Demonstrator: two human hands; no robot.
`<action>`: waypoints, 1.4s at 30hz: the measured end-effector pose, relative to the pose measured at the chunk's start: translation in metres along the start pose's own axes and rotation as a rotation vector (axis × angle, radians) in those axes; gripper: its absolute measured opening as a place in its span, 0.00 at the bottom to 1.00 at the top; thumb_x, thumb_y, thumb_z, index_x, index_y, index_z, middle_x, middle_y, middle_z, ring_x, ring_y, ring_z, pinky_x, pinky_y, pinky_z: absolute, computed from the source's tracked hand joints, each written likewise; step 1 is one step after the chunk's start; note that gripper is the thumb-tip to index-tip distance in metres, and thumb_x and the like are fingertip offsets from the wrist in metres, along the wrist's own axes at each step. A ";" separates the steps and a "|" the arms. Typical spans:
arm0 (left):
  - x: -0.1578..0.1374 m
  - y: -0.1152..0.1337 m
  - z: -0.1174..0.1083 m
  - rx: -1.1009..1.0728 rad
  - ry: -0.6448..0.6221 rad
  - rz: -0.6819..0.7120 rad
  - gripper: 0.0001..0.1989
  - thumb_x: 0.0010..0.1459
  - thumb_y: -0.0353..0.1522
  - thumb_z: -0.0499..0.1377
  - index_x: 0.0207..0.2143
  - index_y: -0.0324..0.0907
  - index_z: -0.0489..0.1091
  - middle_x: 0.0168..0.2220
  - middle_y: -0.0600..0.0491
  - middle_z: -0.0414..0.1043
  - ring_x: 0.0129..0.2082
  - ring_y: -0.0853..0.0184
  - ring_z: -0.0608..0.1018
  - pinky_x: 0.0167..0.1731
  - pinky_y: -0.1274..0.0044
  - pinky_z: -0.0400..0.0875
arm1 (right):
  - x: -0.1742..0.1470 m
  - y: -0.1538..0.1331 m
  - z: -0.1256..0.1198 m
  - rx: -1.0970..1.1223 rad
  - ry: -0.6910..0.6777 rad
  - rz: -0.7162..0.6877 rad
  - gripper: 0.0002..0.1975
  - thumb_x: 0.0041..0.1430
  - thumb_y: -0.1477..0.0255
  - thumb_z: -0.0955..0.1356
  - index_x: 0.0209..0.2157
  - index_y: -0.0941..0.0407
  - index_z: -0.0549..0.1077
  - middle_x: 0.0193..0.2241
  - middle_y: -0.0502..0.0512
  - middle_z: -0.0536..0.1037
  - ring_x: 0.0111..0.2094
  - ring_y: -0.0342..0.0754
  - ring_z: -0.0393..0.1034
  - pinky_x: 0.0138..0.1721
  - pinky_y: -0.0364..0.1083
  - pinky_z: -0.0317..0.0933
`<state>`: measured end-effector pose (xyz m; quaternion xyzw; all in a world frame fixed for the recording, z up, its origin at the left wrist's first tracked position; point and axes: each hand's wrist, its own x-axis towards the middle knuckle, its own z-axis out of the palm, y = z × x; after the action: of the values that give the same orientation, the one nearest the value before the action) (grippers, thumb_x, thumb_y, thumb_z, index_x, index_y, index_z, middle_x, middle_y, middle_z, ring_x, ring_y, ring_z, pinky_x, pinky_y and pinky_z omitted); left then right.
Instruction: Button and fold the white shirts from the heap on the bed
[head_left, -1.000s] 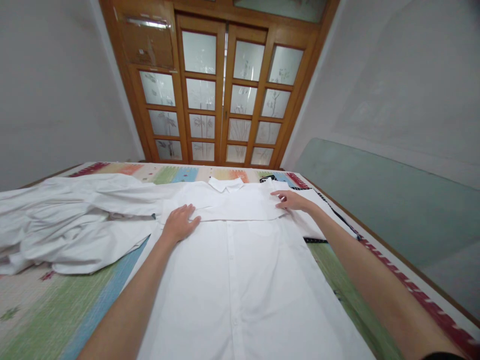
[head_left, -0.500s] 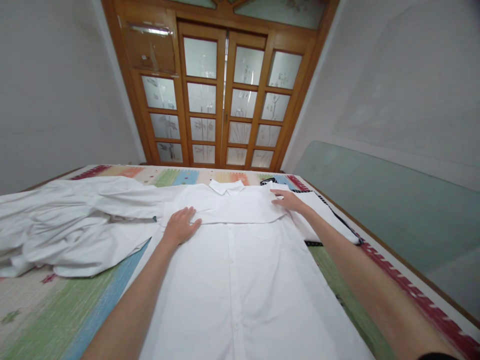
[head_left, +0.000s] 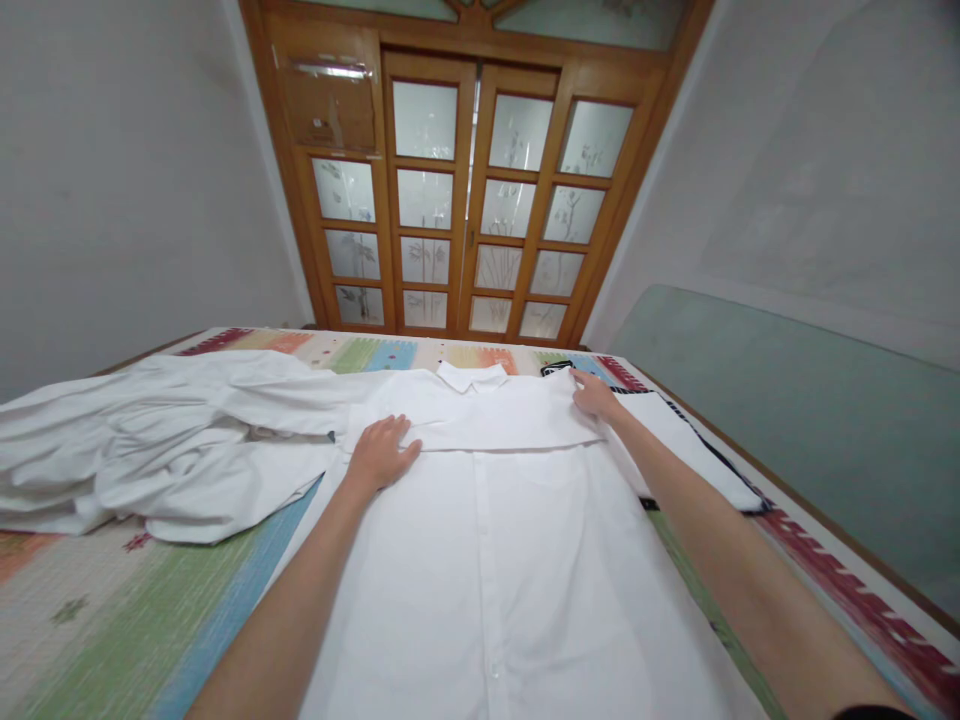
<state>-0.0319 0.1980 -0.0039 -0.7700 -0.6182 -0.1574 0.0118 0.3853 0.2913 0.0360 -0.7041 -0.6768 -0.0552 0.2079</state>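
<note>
A white button-up shirt (head_left: pixel 442 560) lies spread front up before me, its collar (head_left: pixel 472 377) at the far end. One sleeve (head_left: pixel 495 428) is laid straight across the chest below the collar. On the left part of that band, my left hand (head_left: pixel 384 455) rests flat with fingers extended, holding nothing. At the far right shoulder, my right hand (head_left: pixel 596 396) has its fingers bent around the shirt's folded edge, thumb and forefinger at the corner. The fingertips are partly hidden.
A heap of crumpled white clothes (head_left: pixel 172 430) lies to the left. A white folded cloth with dark trim (head_left: pixel 686 440) is at the right. Beneath is a striped, coloured cover (head_left: pixel 135 620). A pale green panel (head_left: pixel 795 390) leans along the right wall; wooden glazed doors (head_left: pixel 465 200) stand behind.
My right hand's fingers have gone from stretched out to bent at the shoulder edge. My left hand stays flat on the shirt. The whole view has shifted slightly.
</note>
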 end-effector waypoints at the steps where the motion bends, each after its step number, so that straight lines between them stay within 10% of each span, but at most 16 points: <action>1: 0.000 0.000 0.000 0.001 0.001 -0.002 0.23 0.62 0.40 0.53 0.56 0.41 0.70 0.60 0.45 0.67 0.63 0.58 0.66 0.62 0.66 0.59 | -0.004 -0.004 0.000 -0.038 0.017 0.048 0.33 0.49 0.80 0.64 0.60 0.61 0.68 0.54 0.64 0.75 0.53 0.58 0.70 0.54 0.53 0.63; 9: 0.000 -0.001 0.003 0.014 -0.014 -0.002 0.25 0.63 0.40 0.51 0.58 0.38 0.68 0.61 0.44 0.66 0.64 0.57 0.65 0.63 0.65 0.57 | -0.041 -0.052 0.017 -0.286 -0.029 -0.246 0.28 0.64 0.71 0.57 0.63 0.68 0.61 0.67 0.67 0.55 0.67 0.59 0.49 0.65 0.54 0.47; 15: -0.001 -0.001 0.003 0.014 -0.046 -0.006 0.26 0.64 0.41 0.49 0.60 0.37 0.65 0.63 0.44 0.63 0.65 0.57 0.62 0.64 0.65 0.55 | -0.047 -0.047 0.038 -0.298 -0.245 -0.105 0.34 0.68 0.61 0.52 0.64 0.74 0.55 0.67 0.74 0.50 0.69 0.60 0.42 0.66 0.58 0.39; 25: -0.001 -0.002 0.005 0.020 -0.027 0.055 0.26 0.65 0.40 0.48 0.61 0.40 0.64 0.64 0.44 0.62 0.66 0.56 0.61 0.64 0.62 0.55 | -0.038 -0.047 0.049 -0.249 -0.166 -0.018 0.38 0.66 0.57 0.54 0.65 0.75 0.53 0.66 0.79 0.50 0.69 0.62 0.39 0.66 0.62 0.29; 33: -0.001 -0.001 0.005 0.037 -0.051 0.041 0.27 0.65 0.40 0.47 0.61 0.38 0.63 0.64 0.45 0.61 0.66 0.57 0.60 0.64 0.64 0.53 | -0.058 -0.116 0.044 -0.162 -0.320 -0.158 0.35 0.69 0.57 0.51 0.67 0.67 0.52 0.69 0.69 0.45 0.70 0.63 0.35 0.66 0.61 0.32; 42: -0.001 -0.018 -0.020 -0.213 0.612 -0.244 0.19 0.56 0.29 0.50 0.50 0.39 0.68 0.51 0.41 0.72 0.56 0.53 0.68 0.58 0.57 0.59 | -0.089 -0.163 0.054 -0.017 -0.415 -0.309 0.38 0.68 0.52 0.48 0.70 0.61 0.46 0.70 0.62 0.41 0.70 0.61 0.32 0.67 0.59 0.30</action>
<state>-0.0535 0.1970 0.0113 -0.6045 -0.6536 -0.4450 0.0970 0.2081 0.2279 -0.0099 -0.5901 -0.8041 0.0538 0.0477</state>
